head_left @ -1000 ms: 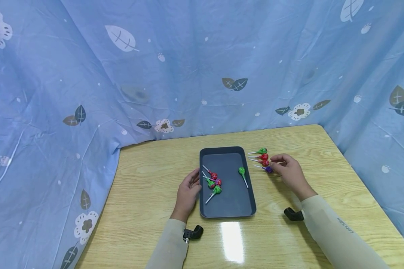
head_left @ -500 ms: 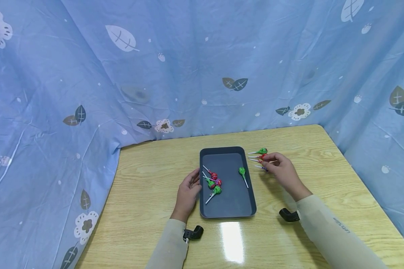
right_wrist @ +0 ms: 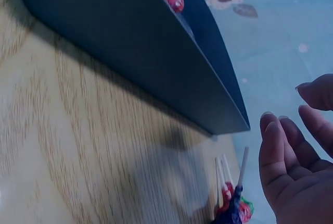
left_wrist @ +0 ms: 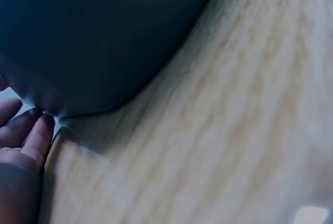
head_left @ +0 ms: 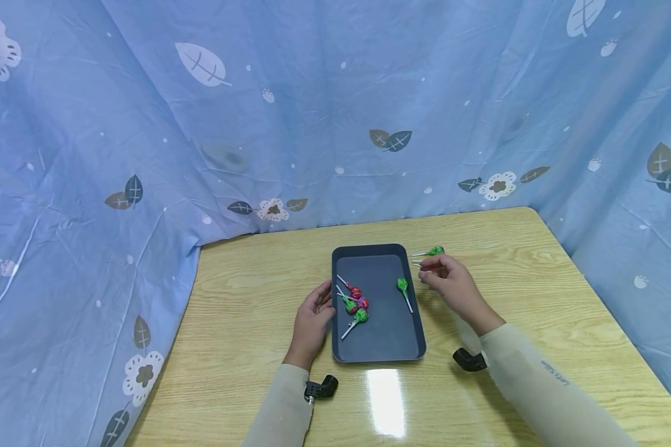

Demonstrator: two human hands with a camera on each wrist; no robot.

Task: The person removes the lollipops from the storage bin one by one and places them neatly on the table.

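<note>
A dark grey tray (head_left: 386, 338) stands on the table. My left hand (head_left: 312, 320) rests at its left side, with fingertips touching the outer wall in the left wrist view. Toward the tray's left lie a red lollipop (head_left: 355, 292), a purple one (head_left: 362, 302) and two green ones; another green lollipop (head_left: 402, 285) lies near the right wall. Right of the tray, my right hand (head_left: 453, 288) hovers with thumb and fingers apart, holding nothing. Below it are a purple lollipop (right_wrist: 229, 214) and red ones. Beyond the hand lies a green lollipop (head_left: 436, 251).
The wooden table (head_left: 257, 298) extends around the tray, and its right edge is in view. A blue patterned curtain (head_left: 324, 155) hangs behind it and at the sides. Black wrist-camera mounts (head_left: 470, 359) stick out near both wrists.
My right hand has moved left over the lollipops on the table, toward the tray, and now covers most of them. My left hand and the tray have stayed still.
</note>
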